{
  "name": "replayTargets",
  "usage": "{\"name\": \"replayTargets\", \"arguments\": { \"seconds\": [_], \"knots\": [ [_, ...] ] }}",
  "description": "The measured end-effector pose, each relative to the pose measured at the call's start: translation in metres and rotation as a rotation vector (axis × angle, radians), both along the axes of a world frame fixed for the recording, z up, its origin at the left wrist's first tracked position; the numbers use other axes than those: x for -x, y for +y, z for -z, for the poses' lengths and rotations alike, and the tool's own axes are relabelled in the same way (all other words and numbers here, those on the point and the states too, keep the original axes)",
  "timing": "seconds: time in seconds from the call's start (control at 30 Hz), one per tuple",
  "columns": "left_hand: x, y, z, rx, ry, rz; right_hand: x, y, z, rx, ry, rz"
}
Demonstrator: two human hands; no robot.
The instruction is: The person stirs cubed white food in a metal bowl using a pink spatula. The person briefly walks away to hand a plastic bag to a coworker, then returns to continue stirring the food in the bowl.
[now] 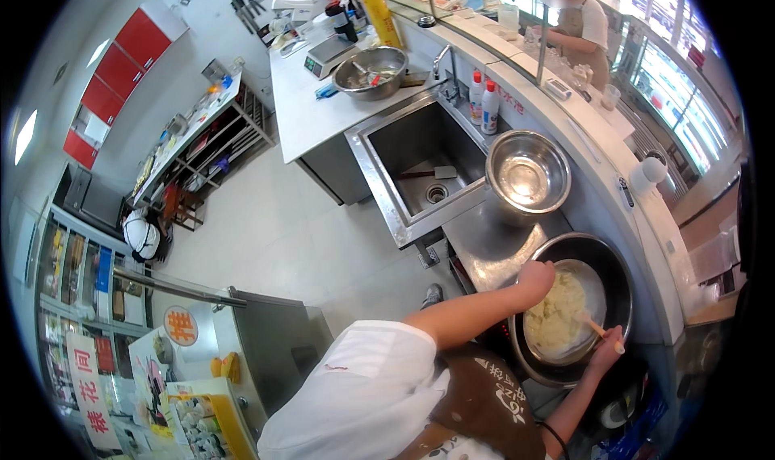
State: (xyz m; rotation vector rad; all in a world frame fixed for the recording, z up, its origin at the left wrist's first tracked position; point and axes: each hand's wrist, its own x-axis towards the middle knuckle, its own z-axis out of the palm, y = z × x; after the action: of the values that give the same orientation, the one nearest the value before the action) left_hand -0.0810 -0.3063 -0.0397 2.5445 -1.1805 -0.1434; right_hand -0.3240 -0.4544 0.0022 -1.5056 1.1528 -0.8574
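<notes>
A steel bowl [599,284] holding a pale yellow, lumpy mass [557,315] sits inside a larger, dark-looking metal pot [620,272] at the lower right. My left hand [536,281] is closed on the upper left rim of the steel bowl. In my right hand [607,346], at the lower right side of the bowl, is the orange handle of a spatula [596,327]; its end reaches into the yellow mass.
Beyond the pot stands a deep steel pot [528,169], beside a sink [387,203] with a white-bladed spatula [445,172] in it. Two bottles [489,112] stand behind the sink. The counter [303,121] bears a mixing bowl [370,94] and a scale [327,57]. A person [581,30] stands across the partition.
</notes>
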Motion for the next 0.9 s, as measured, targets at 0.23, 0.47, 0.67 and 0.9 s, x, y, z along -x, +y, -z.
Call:
{"name": "replayTargets", "arguments": {
  "seconds": [0.23,0.47,0.67,0.9],
  "knots": [
    [0.005,0.008,-0.02,-0.089,-0.086,0.105,0.013,-0.029,0.04,-0.143,-0.117,0.082],
    [0.003,0.006,-0.006,-0.035,-0.104,0.069,-0.006,-0.005,0.02,-0.226,-0.114,0.024],
    [0.004,0.007,-0.006,-0.047,-0.118,0.07,-0.011,0.015,-0.001,-0.02,-0.053,-0.164],
    [0.005,0.011,-0.021,-0.135,-0.068,0.115,-0.021,0.039,-0.015,0.145,-0.04,-0.295]
  ]
}}
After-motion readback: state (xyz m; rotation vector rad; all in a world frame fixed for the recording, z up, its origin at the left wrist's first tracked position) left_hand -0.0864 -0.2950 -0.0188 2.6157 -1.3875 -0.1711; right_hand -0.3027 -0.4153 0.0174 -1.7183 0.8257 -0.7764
